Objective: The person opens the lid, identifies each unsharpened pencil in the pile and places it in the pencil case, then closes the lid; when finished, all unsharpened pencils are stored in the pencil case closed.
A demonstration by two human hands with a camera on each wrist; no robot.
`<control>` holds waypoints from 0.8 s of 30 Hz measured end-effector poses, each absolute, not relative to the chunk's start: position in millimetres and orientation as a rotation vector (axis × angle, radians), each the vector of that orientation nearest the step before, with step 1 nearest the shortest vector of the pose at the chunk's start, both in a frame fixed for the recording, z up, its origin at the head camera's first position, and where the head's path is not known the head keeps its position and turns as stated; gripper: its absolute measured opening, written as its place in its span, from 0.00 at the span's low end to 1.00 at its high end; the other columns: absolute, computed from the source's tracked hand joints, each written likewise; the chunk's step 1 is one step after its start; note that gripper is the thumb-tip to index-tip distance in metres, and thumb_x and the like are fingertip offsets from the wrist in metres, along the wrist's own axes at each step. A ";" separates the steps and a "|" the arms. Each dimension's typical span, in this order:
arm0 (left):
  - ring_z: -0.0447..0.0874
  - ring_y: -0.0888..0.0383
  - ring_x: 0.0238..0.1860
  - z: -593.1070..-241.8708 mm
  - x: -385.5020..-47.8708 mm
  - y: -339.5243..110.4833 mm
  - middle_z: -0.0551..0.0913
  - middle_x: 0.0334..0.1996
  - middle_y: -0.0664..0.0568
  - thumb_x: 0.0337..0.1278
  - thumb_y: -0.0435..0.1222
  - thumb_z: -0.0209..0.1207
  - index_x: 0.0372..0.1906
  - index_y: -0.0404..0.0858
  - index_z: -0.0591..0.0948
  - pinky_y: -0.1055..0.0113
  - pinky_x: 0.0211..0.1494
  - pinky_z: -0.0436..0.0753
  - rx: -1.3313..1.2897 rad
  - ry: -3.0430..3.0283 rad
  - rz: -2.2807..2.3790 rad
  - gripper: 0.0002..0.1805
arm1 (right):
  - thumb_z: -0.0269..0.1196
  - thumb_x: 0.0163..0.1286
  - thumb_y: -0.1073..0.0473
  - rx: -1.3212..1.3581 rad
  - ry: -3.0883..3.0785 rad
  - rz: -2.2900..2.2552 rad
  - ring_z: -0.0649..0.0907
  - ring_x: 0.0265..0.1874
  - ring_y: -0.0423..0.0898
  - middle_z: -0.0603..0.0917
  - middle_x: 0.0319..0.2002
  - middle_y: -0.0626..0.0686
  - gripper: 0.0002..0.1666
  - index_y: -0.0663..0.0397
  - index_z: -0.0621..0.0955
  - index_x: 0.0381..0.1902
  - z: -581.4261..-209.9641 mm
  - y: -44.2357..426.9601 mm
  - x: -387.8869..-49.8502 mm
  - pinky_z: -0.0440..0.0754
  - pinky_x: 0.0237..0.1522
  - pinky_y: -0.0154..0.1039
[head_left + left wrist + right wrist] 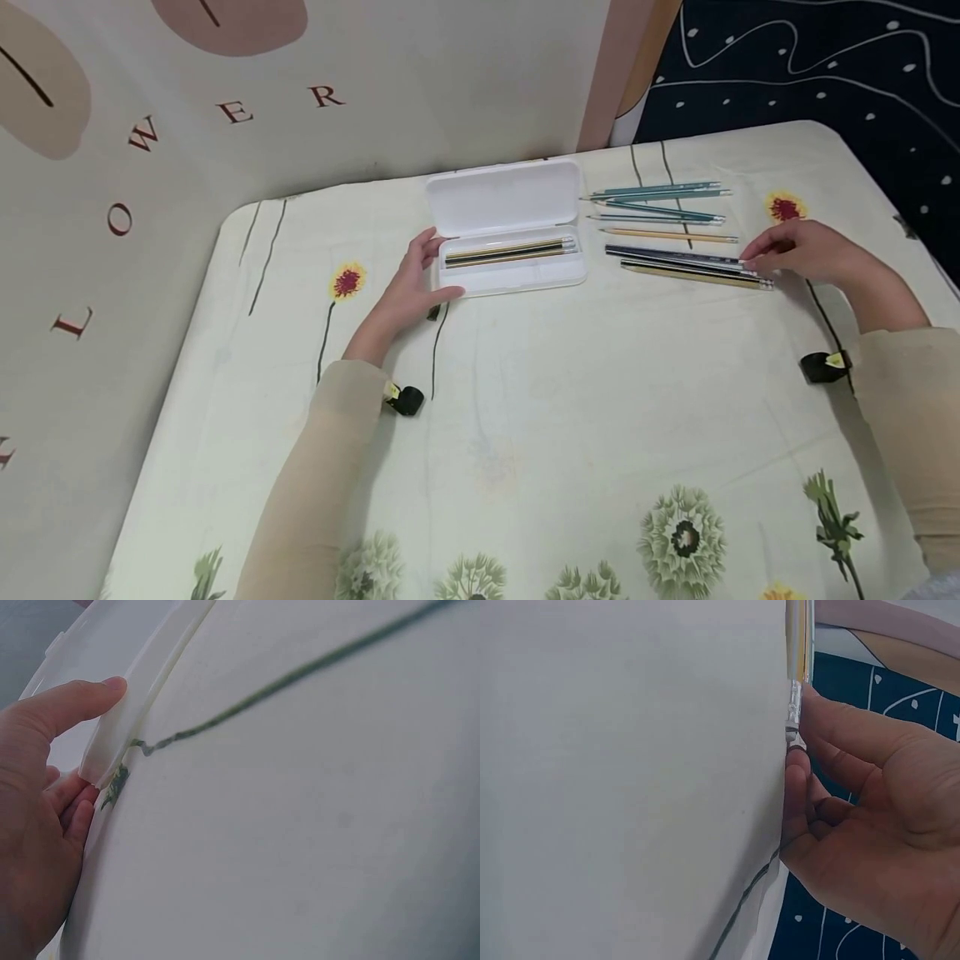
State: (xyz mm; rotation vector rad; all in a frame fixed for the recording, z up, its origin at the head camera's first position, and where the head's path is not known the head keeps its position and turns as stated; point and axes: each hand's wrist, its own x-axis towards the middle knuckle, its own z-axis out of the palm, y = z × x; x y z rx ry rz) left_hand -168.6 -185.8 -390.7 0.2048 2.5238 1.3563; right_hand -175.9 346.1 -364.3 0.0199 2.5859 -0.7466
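A white pencil case (525, 282) lies with its lid (506, 198) raised at the back of the table. A few black-and-gold striped pencils (510, 252) rest inside it. My left hand (405, 287) grips the case's left end, thumb at the front edge and fingers around the side; the left wrist view shows the thumb over the white rim (124, 727). To the right, my right hand (821, 254) pinches the eraser end of a dark striped pencil (675, 255) in a small group. Up close, the fingertips meet at silvery pencil ends (794, 705); which pencils they hold is partly hidden.
Behind that group lie a yellow pencil (667, 235) and several teal pencils (660, 193). A gold pencil (690, 275) lies in front. The flower-print cloth (525, 400) covers the table, which meets a wall hanging (450, 92) at the back and dark fabric at the right.
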 end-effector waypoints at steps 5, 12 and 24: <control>0.54 0.52 0.79 -393.0 -168.5 -188.2 0.58 0.77 0.48 0.58 0.38 0.69 0.80 0.43 0.41 0.60 0.83 0.52 0.218 2.532 1.351 0.56 | 0.59 0.74 0.47 0.037 2.582 -0.751 0.67 0.47 0.60 0.76 0.52 0.70 0.29 0.69 0.77 0.57 -363.2 345.0 -175.8 0.68 0.40 0.46; 0.55 0.52 0.78 -393.8 -169.6 -188.6 0.58 0.77 0.49 0.57 0.39 0.69 0.80 0.44 0.42 0.58 0.83 0.53 0.226 2.527 1.367 0.56 | 0.55 0.75 0.40 0.103 2.586 -0.864 0.65 0.50 0.57 0.70 0.61 0.68 0.32 0.61 0.78 0.61 -368.1 355.0 -172.7 0.69 0.38 0.38; 0.56 0.51 0.78 -392.8 -170.7 -186.6 0.59 0.77 0.49 0.56 0.39 0.70 0.80 0.46 0.43 0.57 0.83 0.53 0.202 2.534 1.355 0.56 | 0.63 0.68 0.43 0.373 2.397 -1.442 0.82 0.33 0.23 0.82 0.30 0.24 0.03 0.25 0.84 0.38 -357.4 355.6 -168.8 0.80 0.35 0.18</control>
